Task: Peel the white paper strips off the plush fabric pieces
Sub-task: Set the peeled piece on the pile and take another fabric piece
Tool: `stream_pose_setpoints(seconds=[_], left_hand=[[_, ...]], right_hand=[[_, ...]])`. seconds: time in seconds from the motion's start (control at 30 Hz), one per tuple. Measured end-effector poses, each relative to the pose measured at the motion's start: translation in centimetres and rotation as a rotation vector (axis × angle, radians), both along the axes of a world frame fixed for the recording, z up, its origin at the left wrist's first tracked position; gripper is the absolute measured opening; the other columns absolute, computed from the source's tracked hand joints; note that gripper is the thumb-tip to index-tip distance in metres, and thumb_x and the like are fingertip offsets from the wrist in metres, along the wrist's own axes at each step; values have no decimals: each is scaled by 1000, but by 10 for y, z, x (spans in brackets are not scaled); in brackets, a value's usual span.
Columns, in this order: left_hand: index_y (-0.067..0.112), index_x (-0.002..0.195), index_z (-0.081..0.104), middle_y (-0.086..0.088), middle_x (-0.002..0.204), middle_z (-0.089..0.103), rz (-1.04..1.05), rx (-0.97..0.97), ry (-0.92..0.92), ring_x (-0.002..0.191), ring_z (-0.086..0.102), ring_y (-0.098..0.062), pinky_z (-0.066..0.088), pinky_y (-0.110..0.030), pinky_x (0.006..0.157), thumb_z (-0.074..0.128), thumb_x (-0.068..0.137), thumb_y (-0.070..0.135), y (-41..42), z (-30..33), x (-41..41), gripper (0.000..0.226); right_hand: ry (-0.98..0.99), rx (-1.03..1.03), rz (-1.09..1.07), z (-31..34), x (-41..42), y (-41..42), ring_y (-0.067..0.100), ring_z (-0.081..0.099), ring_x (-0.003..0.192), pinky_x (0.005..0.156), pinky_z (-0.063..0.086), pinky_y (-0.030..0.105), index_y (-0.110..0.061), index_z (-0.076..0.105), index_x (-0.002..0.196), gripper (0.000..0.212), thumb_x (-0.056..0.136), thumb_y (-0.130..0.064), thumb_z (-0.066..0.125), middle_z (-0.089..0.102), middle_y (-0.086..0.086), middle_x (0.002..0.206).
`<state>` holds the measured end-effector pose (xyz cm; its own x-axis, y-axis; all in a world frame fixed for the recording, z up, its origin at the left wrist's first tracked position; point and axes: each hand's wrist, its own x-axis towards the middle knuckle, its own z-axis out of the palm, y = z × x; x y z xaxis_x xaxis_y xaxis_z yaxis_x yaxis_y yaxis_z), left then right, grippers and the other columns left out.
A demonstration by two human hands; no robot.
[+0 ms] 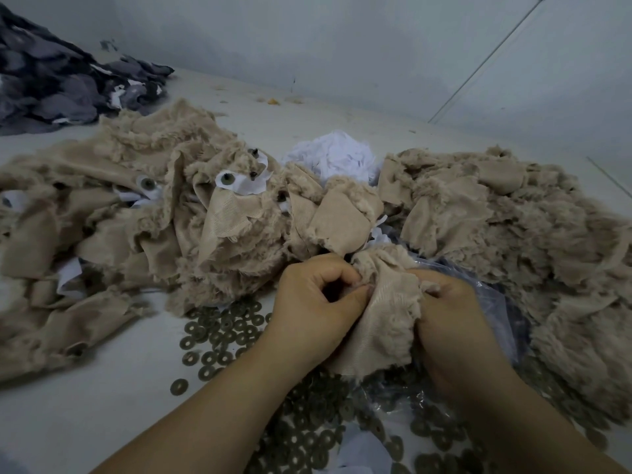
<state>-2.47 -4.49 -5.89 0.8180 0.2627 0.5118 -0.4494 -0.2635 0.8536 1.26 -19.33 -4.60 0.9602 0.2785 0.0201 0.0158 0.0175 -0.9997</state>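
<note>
— What's over on the far left?

— A dark grey fabric heap [51, 73] pushed back toward the wall, out of the way I'd guess; then a big pile of tan plush pieces [136, 206] spread across the worktop [85, 405]; several there still carry white paper strips [248, 184] around dark round eye parts, so I judge that's the stack waiting to be peeled.

— And those little discs?

— Round washers [219, 333] scattered in front of that pile, running under the arms toward a clear plastic bag [492, 302]; probably spilled from it.

— The hands?

— The left hand [314, 302] is clenched, thumb and fingers pinching the edge of the plush piece [383, 316] held between both hands, backing side up; the right hand [455, 323] grips the other side of the same piece, fingers curled into the fabric; held taut like that, I'd say, so a strip can be picked loose; I can't see any paper on it from here.

— Where do the peeled strips go?

— There's a crumpled white paper heap [335, 159] behind, in the middle; further right, a second plush pile [496, 227], mostly paper-free, likely the finished ones.

— Any labels or writing?

— None I can read.
</note>
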Motion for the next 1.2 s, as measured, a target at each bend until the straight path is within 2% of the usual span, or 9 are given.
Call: stream_pose_setpoints(seconds=[0.03,0.17,0.3,0.57,0.7,0.83,0.9,1.03,1.2], left_hand=[[1,64,64,-7,67,61,4,5,-1,66,58,-24,53,-37,65,69,74,10,0,0,0,15],[2,63,63,-8,66,59,2,28,3,64,57,-23,51,-32,62,72,74,11,0,1,0,17],[2,66,65,-8,67,61,-31,8,14,64,58,-23,52,-37,61,73,76,11,-1,1,-3,15],[9,71,70,1,65,66,-137,-169,140,62,59,-7,48,-24,61,72,84,3,0,7,-4,15],[8,67,67,1,61,62,-134,-223,172,58,55,-11,46,-27,58,67,88,1,0,7,-6,22],[5,64,61,7,55,55,-50,-97,101,52,49,-4,41,-19,52,64,83,8,-5,10,-9,19],[4,64,60,3,59,56,0,15,47,55,51,-8,44,-25,52,62,81,7,-5,10,-9,17],[6,68,60,-2,68,56,83,117,-12,64,54,-17,48,-36,58,64,80,3,-5,10,-11,13],[7,82,70,-2,84,58,148,278,-178,77,57,-10,46,-17,68,76,77,-6,-7,12,-13,14]], right_hand=[[55,45,5,0,1,0,30,67,71,63,57,40,-5,74,76,20,86,-20,65,71,17,74],[56,67,30,3,-2,-1,58,62,90,82,55,63,14,61,98,90,64,-68,76,60,44,100],[-72,23,51,4,-4,1,33,74,81,69,60,40,-11,77,87,43,64,-47,79,76,17,86],[98,167,52,3,-2,0,34,75,90,73,62,40,-12,78,95,30,72,-30,74,76,18,97],[75,168,25,4,-5,3,32,76,87,70,62,37,-13,79,93,27,71,-27,73,77,17,94],[-90,56,-9,6,-9,4,25,76,80,66,62,32,-25,80,85,11,78,-26,71,78,8,85],[-171,-4,-36,5,-11,2,23,76,76,61,61,29,-23,80,82,12,86,-17,70,78,6,81],[-269,-161,-115,5,-11,3,40,69,75,64,60,51,-3,73,79,17,88,-17,71,73,18,74],[-281,-232,-186,5,-12,4,31,58,51,50,52,44,-3,65,64,31,87,-22,71,64,16,58]])
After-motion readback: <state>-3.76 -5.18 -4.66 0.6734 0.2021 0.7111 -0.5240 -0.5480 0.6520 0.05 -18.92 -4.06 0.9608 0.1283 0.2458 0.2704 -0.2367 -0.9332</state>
